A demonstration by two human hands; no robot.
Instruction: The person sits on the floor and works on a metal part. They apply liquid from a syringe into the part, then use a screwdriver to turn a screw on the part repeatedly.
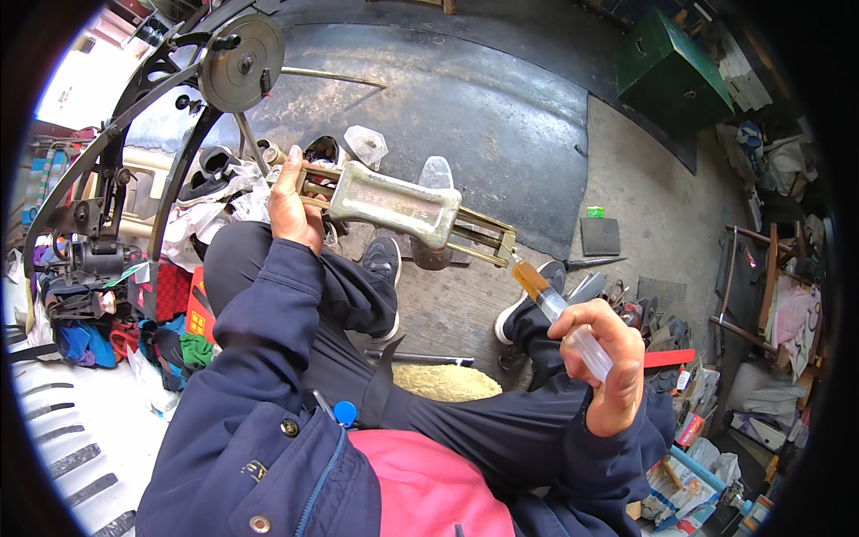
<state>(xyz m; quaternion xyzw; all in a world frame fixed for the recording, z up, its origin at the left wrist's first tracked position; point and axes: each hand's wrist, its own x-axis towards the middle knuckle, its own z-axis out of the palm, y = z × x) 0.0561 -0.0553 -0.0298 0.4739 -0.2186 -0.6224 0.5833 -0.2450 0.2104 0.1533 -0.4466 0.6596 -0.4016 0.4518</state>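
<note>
My left hand (297, 210) is wrapped round the left end of a metal screw device (398, 204), which looks like a shoe stretcher. It has a worn rectangular body, guide rods and a threaded screw (479, 234) showing at its right end. A rounded, shoe-form-like piece (437, 174) shows behind the body. In my right hand (608, 362) is a clear plastic syringe (548, 300) partly filled with amber liquid. Its tip is at or very near the device's right end block; whether they touch I cannot tell. Both hands are closed on what they hold.
A black cast-iron machine with a round wheel (242, 63) stands at the left, beside piled shoes and bags. Beyond my feet lies a dark floor mat (465, 98). A green box (671, 76) is at the far right. Tools and clutter (662, 336) lie right of my knee.
</note>
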